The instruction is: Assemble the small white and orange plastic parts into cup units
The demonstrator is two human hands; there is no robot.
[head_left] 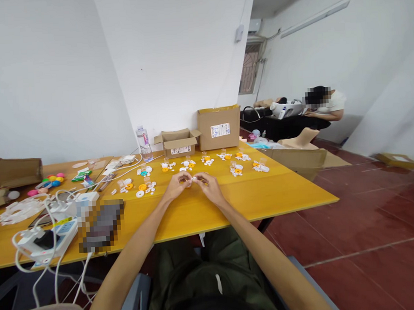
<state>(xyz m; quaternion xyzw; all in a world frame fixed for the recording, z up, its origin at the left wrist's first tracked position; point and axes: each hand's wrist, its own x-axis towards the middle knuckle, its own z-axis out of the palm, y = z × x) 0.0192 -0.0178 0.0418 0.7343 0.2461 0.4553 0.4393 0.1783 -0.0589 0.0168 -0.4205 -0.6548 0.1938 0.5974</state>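
My left hand point(176, 185) and my right hand point(211, 186) meet over the middle of the yellow table point(251, 194). Together their fingertips pinch a small white plastic part point(194, 178) just above the tabletop. Beyond the hands lie several little groups of white and orange plastic parts point(207, 160) with small clear cups, spread in a row across the table. A closer group with a white ring point(140, 193) sits to the left of my left hand.
Two open cardboard boxes point(178, 142) point(219, 126) and a water bottle point(144, 143) stand at the far edge by the wall. White chargers and cables point(46, 230) clutter the left. Another person point(321, 108) sits at the back right; a flat box point(298, 156) lies beside the table.
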